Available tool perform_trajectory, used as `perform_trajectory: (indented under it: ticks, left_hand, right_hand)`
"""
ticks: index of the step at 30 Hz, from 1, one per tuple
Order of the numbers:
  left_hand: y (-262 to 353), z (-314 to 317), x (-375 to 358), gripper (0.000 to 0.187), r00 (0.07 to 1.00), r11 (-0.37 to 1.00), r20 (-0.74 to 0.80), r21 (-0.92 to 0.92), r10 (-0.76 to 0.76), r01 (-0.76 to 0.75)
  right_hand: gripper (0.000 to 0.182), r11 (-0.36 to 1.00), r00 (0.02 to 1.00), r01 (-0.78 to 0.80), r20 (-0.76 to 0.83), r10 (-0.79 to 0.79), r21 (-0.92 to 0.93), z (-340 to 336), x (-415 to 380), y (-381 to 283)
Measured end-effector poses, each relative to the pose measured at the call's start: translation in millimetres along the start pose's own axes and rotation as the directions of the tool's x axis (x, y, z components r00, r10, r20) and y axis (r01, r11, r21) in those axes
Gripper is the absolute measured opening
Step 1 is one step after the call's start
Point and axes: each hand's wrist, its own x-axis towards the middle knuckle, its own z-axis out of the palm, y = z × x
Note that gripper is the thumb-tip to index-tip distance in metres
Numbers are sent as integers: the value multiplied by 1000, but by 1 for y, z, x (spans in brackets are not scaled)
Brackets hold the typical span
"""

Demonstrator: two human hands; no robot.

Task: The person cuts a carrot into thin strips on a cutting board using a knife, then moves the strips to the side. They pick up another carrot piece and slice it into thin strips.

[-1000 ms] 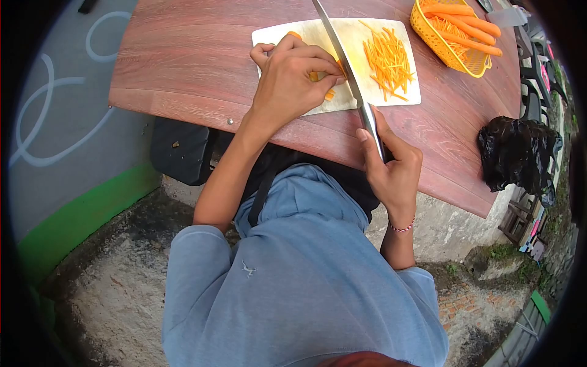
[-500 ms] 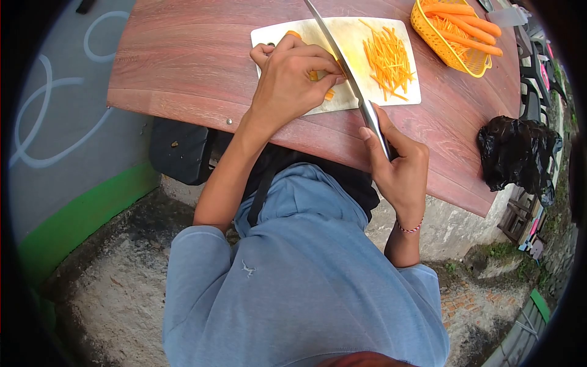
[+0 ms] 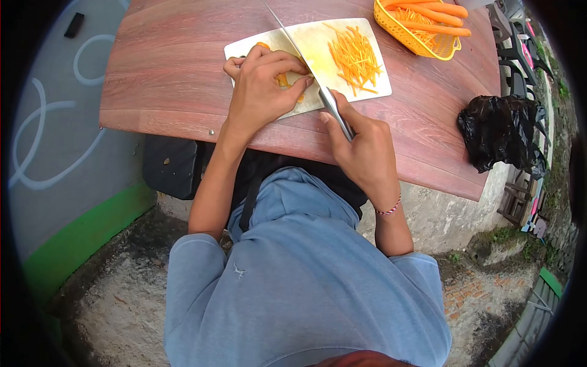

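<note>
Fingers (image 3: pixel 287 61) of the left hand (image 3: pixel 263 85) pin orange carrot slabs (image 3: pixel 284 80) beside the steel knife (image 3: pixel 302 61).

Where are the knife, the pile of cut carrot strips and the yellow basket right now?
knife (image 3: pixel 293 46): head view, on the middle of the blade above the cutting board.
pile of cut carrot strips (image 3: pixel 354 58): head view, centre of the heap.
yellow basket (image 3: pixel 391 21): head view, on its near-left rim.

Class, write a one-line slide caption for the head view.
Left hand steadies carrot pieces on a white cutting board while the right hand holds a knife beside them.
</note>
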Motion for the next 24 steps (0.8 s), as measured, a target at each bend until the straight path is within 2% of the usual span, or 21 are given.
perform_trajectory:
  ticks: [3,5,7,11,13,15,17,19,24]
  left_hand:
    - [0,0,-2,18,1000,999,-22,39,22,-21]
    - [3,-3,-2,20,999,999,-32,27,-30,31]
    - [5,-3,-4,21,999,999,-32,34,-31,32]
    - [15,-10,-7,24,1000,995,-15,95,-17,18]
    - [17,-12,-8,25,1000,993,-25,114,-16,19]
    - [19,-14,-9,27,999,991,-36,134,-17,22]
    - [23,-15,-8,25,998,998,-67,61,-22,26]
    - [22,-16,-9,24,997,998,-76,60,-13,18]
    - [18,-18,-14,19,994,996,-105,82,-21,30]
  right_hand:
    - [42,999,997,41,-58,-41,0,11,-9,-2]
    - [43,999,998,44,-42,-44,-13,2,-13,-5]
    - [42,1000,1000,-16,26,15,15,-4,-15,-5]
    - [43,993,1000,-2,-12,4,119,-4,-20,1]
    - [46,935,981,-190,100,168,300,-5,-21,5]
    - [47,913,978,-208,109,181,352,-4,-22,11]
    - [49,889,974,-223,122,190,400,-6,-22,10]
    - [49,741,926,-377,238,293,556,-14,-22,0]
    - [48,703,923,-382,272,271,599,-18,-28,1]
